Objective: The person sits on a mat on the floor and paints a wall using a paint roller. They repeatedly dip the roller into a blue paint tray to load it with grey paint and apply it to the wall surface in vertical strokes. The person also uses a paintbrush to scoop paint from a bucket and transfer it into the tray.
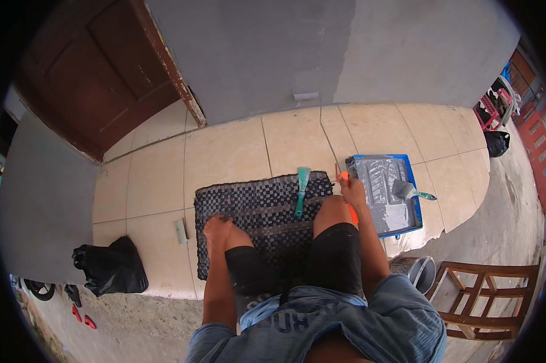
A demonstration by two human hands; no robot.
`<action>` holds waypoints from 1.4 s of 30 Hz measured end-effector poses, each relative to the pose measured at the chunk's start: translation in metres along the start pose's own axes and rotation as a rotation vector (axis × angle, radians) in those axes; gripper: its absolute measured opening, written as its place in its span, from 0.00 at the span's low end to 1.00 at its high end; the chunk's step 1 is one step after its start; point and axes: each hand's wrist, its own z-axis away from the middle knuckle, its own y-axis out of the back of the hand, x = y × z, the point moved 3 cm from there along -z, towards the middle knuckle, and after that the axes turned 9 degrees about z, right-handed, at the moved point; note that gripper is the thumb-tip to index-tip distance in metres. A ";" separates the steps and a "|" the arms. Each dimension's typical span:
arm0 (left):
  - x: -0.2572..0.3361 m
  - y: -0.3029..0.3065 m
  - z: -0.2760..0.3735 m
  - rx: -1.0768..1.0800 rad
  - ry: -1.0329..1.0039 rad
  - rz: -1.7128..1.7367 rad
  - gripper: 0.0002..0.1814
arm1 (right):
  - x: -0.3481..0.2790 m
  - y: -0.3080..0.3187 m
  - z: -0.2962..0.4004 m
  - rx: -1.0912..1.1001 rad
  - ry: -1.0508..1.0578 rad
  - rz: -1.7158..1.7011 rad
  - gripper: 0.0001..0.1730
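My right hand (353, 192) grips the orange handle of a paint roller beside my right knee. From it a long thin wire frame runs to the small roller head (306, 96), which rests against the grey wall (264, 54) near its foot. Darker, fresh-looking paint covers the wall's left part; a paler area lies right of it. My left hand (216, 232) rests on my left knee and holds nothing I can see; its fingers are partly hidden. A blue paint tray (419, 213) with grey paint stands right of my right hand. A paintbrush (409, 190) lies across it.
A green-handled scraper (301, 193) lies on the woven mat (250, 199) under me. Left on the tiles are a pale strip-like piece (181, 231) and a black plastic bag (114, 267). A brown door (105, 59) stands left. A bucket (421, 274) and wooden frame (486, 299) are behind right.
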 end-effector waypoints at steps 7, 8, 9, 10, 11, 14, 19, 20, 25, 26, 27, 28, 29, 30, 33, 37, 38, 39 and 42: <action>-0.003 0.006 0.003 -0.011 0.021 -0.026 0.19 | -0.011 -0.004 0.002 -0.090 -0.040 -0.076 0.25; -0.002 0.005 0.003 -0.018 0.016 -0.022 0.19 | -0.006 -0.008 -0.002 -0.094 -0.050 -0.054 0.25; -0.002 0.006 0.003 -0.013 0.018 -0.026 0.19 | -0.009 -0.009 -0.004 -0.100 -0.056 -0.038 0.24; -0.002 0.006 0.003 -0.008 0.021 -0.030 0.19 | -0.009 -0.009 -0.004 -0.127 -0.084 -0.065 0.24; -0.002 0.007 0.003 -0.004 0.023 -0.033 0.20 | -0.009 -0.008 -0.002 -0.153 -0.113 -0.091 0.24; -0.001 0.002 0.000 -0.001 0.014 -0.041 0.20 | -0.005 -0.006 -0.006 -0.141 -0.112 -0.131 0.27; -0.010 0.002 -0.002 -0.002 -0.005 -0.036 0.21 | -0.053 0.033 0.020 -0.136 -0.144 -0.232 0.26; -0.014 -0.001 -0.002 0.033 -0.032 -0.027 0.20 | -0.060 0.041 0.023 -0.130 -0.121 -0.240 0.24; -0.006 -0.001 -0.001 -0.002 0.011 -0.030 0.20 | -0.078 0.069 0.032 -0.101 -0.112 -0.279 0.24; -0.005 0.000 -0.001 -0.011 0.022 -0.043 0.20 | -0.082 0.072 0.034 -0.098 -0.121 -0.281 0.24; -0.004 0.000 -0.001 -0.007 0.019 -0.043 0.20 | -0.084 0.073 0.035 -0.097 -0.128 -0.284 0.24; -0.004 0.000 -0.001 -0.003 0.017 -0.042 0.20 | -0.084 0.072 0.035 -0.096 -0.125 -0.292 0.24; -0.004 0.001 0.000 0.002 0.015 -0.042 0.20 | -0.083 0.070 0.035 -0.096 -0.122 -0.299 0.24; -0.005 0.001 -0.001 -0.001 0.013 -0.042 0.20 | -0.082 0.068 0.035 -0.094 -0.120 -0.308 0.24; -0.006 0.002 -0.001 -0.010 0.016 -0.035 0.20 | -0.068 0.052 0.031 -0.110 -0.117 -0.249 0.26; -0.006 0.000 -0.002 -0.009 0.012 -0.022 0.20 | -0.037 0.022 0.019 -0.113 -0.110 -0.153 0.26; -0.007 -0.002 -0.003 -0.005 0.007 -0.023 0.20 | -0.028 0.014 0.015 -0.092 -0.084 -0.130 0.26; -0.008 -0.001 -0.003 -0.009 0.013 -0.021 0.20 | -0.028 0.011 0.014 -0.076 -0.058 -0.108 0.27; -0.008 0.000 -0.003 -0.019 0.028 -0.020 0.20 | -0.027 0.003 0.012 -0.153 -0.087 -0.185 0.25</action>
